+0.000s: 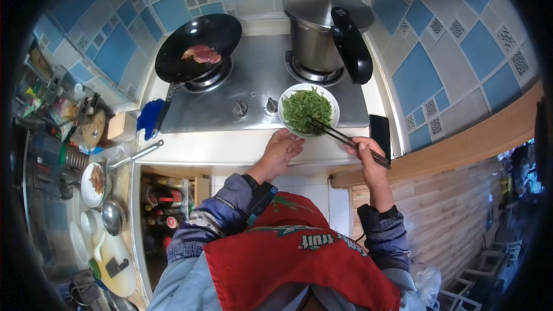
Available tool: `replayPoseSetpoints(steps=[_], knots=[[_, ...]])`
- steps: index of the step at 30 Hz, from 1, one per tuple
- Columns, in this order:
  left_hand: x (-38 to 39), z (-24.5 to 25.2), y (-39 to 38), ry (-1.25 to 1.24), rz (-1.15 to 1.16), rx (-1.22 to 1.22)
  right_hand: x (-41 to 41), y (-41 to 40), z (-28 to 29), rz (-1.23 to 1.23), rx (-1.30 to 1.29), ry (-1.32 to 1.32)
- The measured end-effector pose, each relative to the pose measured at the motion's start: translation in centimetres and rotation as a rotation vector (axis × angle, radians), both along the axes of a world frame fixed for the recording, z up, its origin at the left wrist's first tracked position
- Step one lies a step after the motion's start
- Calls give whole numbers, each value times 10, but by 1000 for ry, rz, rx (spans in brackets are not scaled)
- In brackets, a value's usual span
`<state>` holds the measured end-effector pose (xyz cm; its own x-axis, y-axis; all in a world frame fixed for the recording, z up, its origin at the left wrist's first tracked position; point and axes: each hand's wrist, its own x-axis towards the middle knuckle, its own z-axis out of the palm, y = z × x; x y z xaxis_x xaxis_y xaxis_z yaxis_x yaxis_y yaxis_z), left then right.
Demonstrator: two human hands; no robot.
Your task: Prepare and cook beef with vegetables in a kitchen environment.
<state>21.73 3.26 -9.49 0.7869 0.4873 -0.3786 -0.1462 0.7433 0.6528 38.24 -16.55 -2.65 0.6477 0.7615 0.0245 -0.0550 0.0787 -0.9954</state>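
Note:
My right hand grips a pair of dark chopsticks. Their tips are in the cut green beans or similar sliced green vegetable that fill a white bowl. The bowl is at the front edge of the steel gas cooktop. Just below its near rim is my left hand, fingers apart; whether the fingertips touch the bowl is unclear. On the left burner a black wok tilts slightly, with a reddish piece of meat inside.
A steel pressure cooker occupies the right burner. Its long black handle points toward me. A phone lies at the right counter edge. To the left are a blue cloth, a ladle, a bowl of food and a cleaver.

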Motion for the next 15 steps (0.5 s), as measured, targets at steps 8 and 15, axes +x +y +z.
replayPoseSetpoints(steps=[8, 15], knots=[[-12, 8, 1, 46, -59, -25, -2, 3, -7, -3, 2, 48], [-28, 12, -2, 1, -88, -32, -13, 40, 22, 39, -13, -632]])
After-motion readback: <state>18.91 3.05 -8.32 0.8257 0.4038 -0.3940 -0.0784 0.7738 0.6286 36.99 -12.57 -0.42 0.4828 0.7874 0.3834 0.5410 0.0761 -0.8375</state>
